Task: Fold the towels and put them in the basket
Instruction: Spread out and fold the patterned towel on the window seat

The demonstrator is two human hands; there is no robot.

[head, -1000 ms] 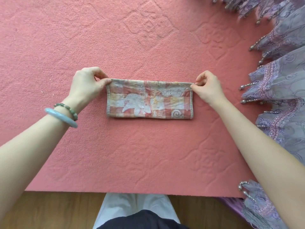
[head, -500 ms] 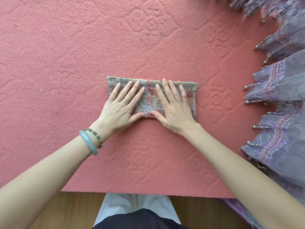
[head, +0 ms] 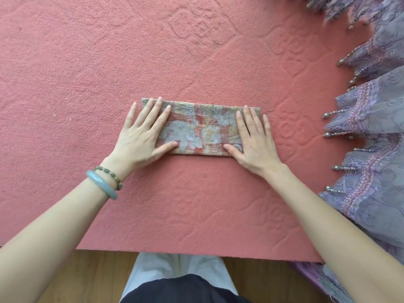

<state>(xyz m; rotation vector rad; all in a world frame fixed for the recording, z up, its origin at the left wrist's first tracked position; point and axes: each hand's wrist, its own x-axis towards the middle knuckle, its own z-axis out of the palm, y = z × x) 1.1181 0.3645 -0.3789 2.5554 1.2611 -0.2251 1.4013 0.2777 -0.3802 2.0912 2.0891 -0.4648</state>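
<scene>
Towel point(head: 203, 130) lies as a folded strip on the pink mat point(head: 196, 204), spanning between both palms. Left hand point(head: 140, 138) and right hand point(head: 255, 145) press its ends flat, fingers straight and spread, pinching nothing. Assessment: first fold done; further folding and basketing outstanding. No basket visible.

No text, label, brand, number or sign can be read. Only checks and pale, worn figures are printed on the folded towel point(head: 203, 130), and only floral outlines are embossed in the pink surface point(head: 196, 51).
</scene>
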